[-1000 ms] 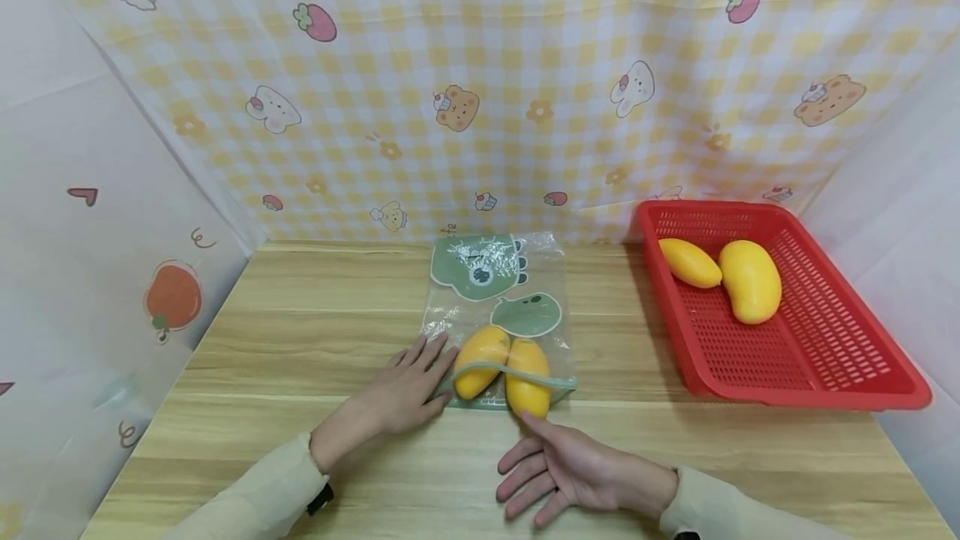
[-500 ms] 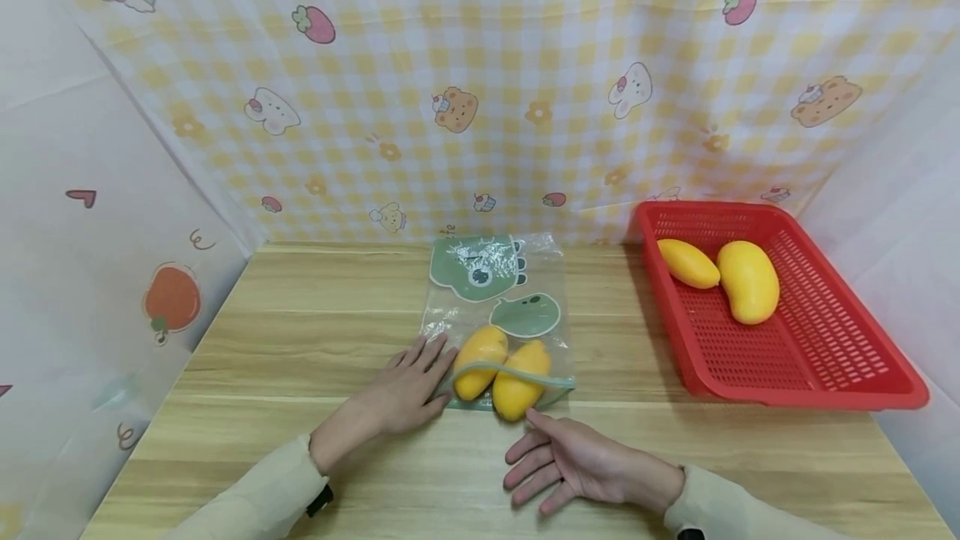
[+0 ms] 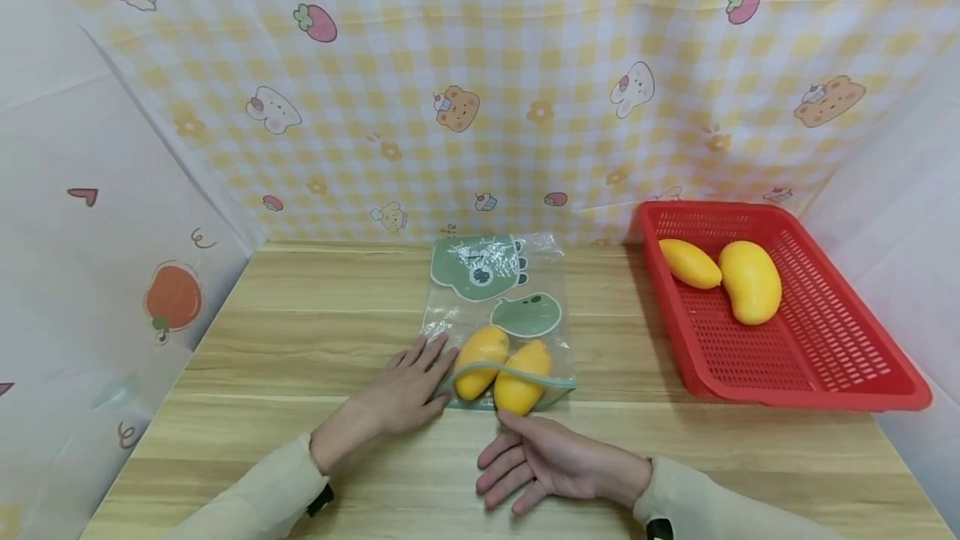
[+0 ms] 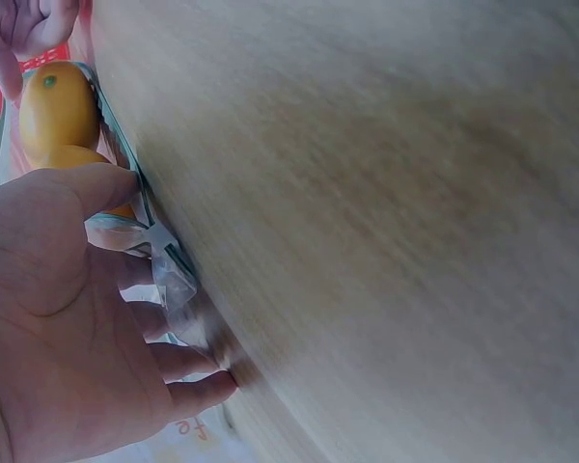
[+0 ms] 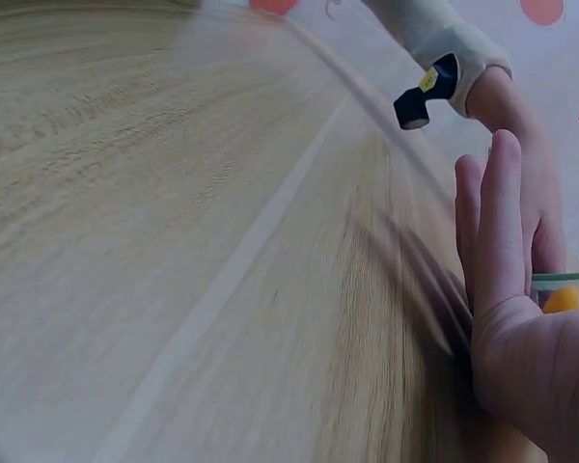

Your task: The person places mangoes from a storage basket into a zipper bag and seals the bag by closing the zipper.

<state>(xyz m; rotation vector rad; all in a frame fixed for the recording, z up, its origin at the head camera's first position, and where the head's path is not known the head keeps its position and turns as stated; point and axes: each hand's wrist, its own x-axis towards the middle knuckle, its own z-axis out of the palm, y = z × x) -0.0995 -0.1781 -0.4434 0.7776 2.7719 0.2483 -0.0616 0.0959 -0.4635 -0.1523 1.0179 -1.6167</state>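
A clear zip bag (image 3: 444, 315) printed with a green cartoon dinosaur lies flat, its green-edged mouth facing me. Two yellow mangoes are at that mouth: the left mango (image 3: 481, 348) lies inside, while the right mango (image 3: 516, 390) pokes its near end past the zip strip. My left hand (image 3: 405, 390) rests with spread fingers along the bag's left edge; in the left wrist view its thumb (image 4: 106, 185) is beside the mouth. My right hand (image 3: 551, 458) is turned sideways, fingers extended, its thumb tip against the near end of the right mango.
On the right stands a red plastic basket (image 3: 795, 394) with two more mangoes (image 3: 750, 282) inside. A checked cartoon cloth (image 3: 525, 165) hangs behind the wooden table (image 3: 315, 315), and pale sheets line both sides.
The right mango has swung its near end leftward, towards the left mango. My right hand shifted slightly right, then left along with its thumb. My left hand has stayed put.
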